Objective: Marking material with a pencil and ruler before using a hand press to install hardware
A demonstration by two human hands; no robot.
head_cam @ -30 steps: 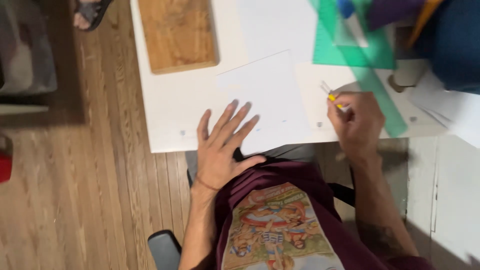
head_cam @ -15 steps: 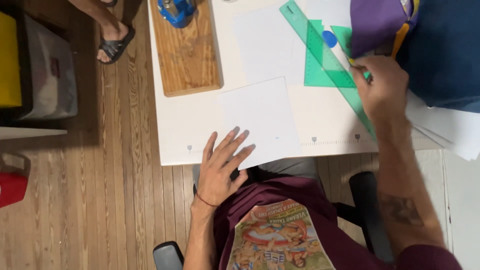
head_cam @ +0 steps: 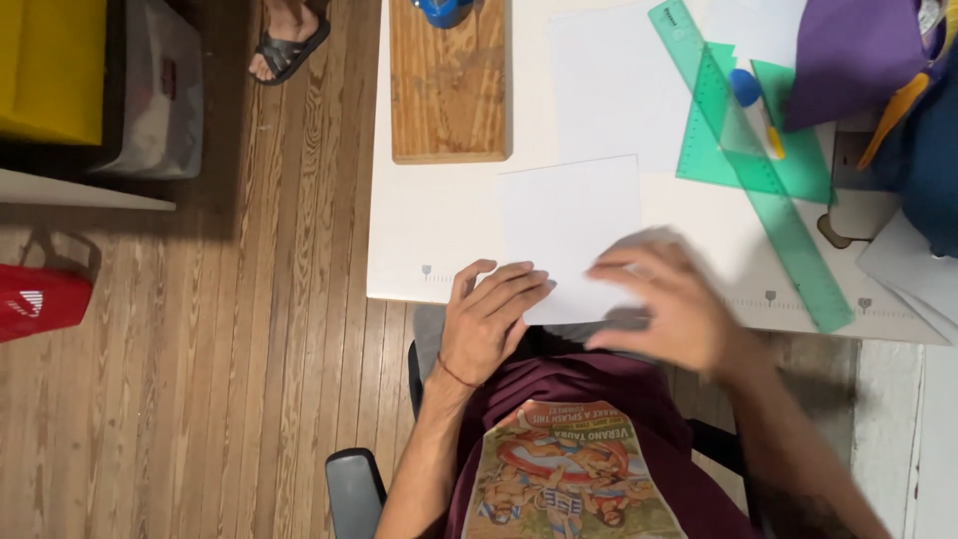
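A white square sheet of paper (head_cam: 569,220) lies on the white table (head_cam: 419,240) near its front edge. My left hand (head_cam: 489,319) rests at that edge with fingers spread, its fingertips on the sheet's lower left corner. My right hand (head_cam: 664,304) is blurred with motion, fingers apart and holding nothing, over the sheet's lower right corner. A long green ruler (head_cam: 758,180) and a green set square (head_cam: 788,150) lie to the right, beside a blue and yellow pen (head_cam: 753,100).
A wooden board (head_cam: 449,90) with a blue object (head_cam: 439,10) lies at the back left. A purple and blue bag (head_cam: 878,70) sits at the right. Another person's sandalled foot (head_cam: 284,45), a red object (head_cam: 40,299) and boxes (head_cam: 150,90) are on the wood floor.
My right hand has come back from the ruler and pen at the right to the sheet's lower right corner, now without the pen. My left hand stays on the sheet.
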